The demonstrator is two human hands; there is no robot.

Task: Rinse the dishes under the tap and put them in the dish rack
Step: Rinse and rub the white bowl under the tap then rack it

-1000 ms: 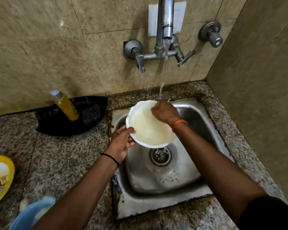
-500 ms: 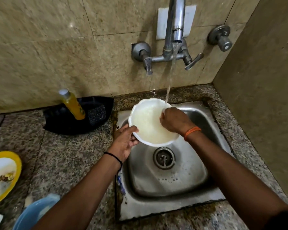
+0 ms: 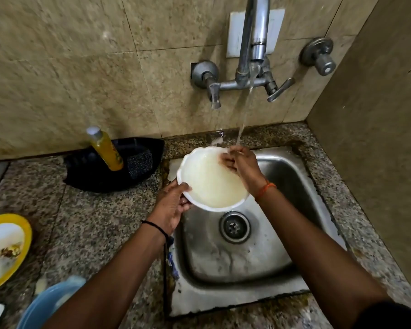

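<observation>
A white scalloped bowl (image 3: 209, 184) tilts over the back left of the steel sink (image 3: 237, 255), holding cloudy water. My left hand (image 3: 172, 205) grips its near left rim. My right hand (image 3: 241, 166) lies inside the bowl at its far right rim, fingers spread on the surface, right where the stream from the tap (image 3: 253, 43) lands. No dish rack is in view.
A yellow soap bottle (image 3: 105, 149) and a scrub pad (image 3: 139, 162) sit in a black tray (image 3: 90, 179) left of the sink. A dirty yellow-rimmed plate (image 3: 7, 248) and a blue bowl (image 3: 48, 302) lie on the granite counter at the left. A tiled wall stands close on the right.
My right hand has shifted along the bowl's inside toward the far rim under the stream. The left hand keeps its hold on the rim.
</observation>
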